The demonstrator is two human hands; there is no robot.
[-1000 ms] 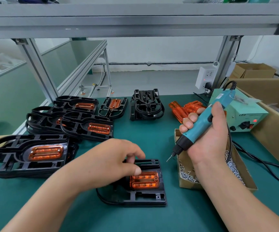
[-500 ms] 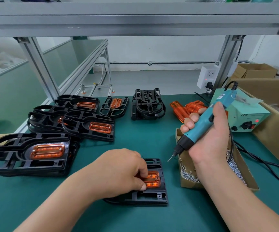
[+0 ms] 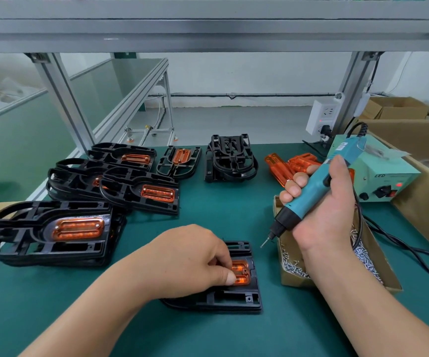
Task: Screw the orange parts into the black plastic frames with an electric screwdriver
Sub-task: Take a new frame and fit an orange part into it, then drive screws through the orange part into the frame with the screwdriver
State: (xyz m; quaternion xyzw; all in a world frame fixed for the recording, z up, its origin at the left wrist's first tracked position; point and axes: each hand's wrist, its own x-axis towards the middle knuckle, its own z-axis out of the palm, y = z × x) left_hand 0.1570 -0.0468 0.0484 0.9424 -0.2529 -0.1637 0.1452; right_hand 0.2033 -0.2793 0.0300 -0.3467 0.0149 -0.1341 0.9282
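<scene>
Right now, in the head view, the left hand (image 3: 187, 261) is resting over the black plastic frame (image 3: 234, 300), which is lying flat near the front edge of the green table surface (image 3: 234, 215), about midway along it. Its fingers are curling inward, with the thumb and forefinger tips pinching at the orange part (image 3: 243, 275) sitting in the frame's recess. Whether a screw is lying between them is too small to tell.

The right hand (image 3: 329, 210) is wrapping fully around the electric screwdriver (image 3: 311, 191) and holding it tilted above the surface. The bit is pointing down and to the left, hanging clear of the frame. It is hovering just beside the cardboard box (image 3: 289, 275) of screws (image 3: 294, 266), which is sitting toward the right edge.

A teal power unit (image 3: 385, 173) is standing near the far right corner, with loose orange pieces (image 3: 277, 168) lying just left of it. A stack of bare frames (image 3: 231, 158) is sitting by the far edge. Toward the left edge, other frames (image 3: 53, 233) carrying orange inserts are lying in overlapping piles.
</scene>
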